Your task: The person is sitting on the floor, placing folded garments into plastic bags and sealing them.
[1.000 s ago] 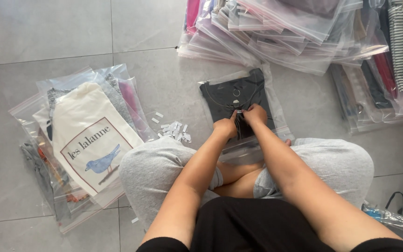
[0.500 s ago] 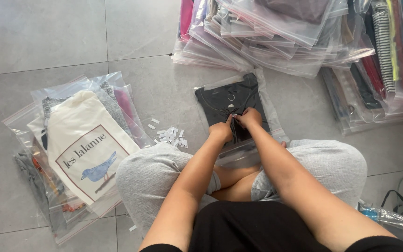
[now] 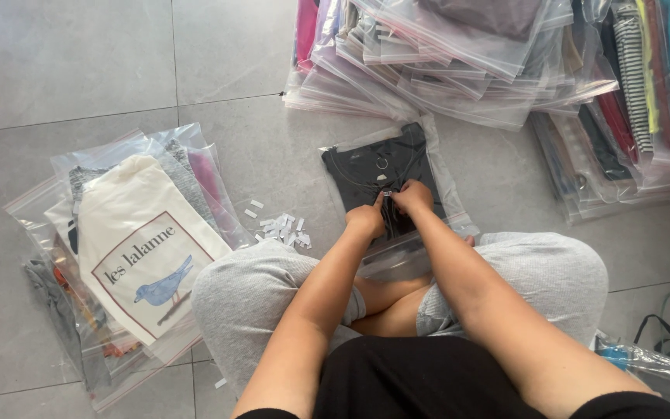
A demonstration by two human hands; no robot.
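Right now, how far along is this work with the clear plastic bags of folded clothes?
Looks done: a small pile of clear bagged garments lies at the person's left, with white paper strips scattered beside it. In hand: left hand and right hand meet on the clear bag with a dark folded garment. Apparently left: the big stacks of bagged clothes ahead.

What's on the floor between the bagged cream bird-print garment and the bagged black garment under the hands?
In the head view, a scatter of small white paper strips lies on grey tile floor between them.
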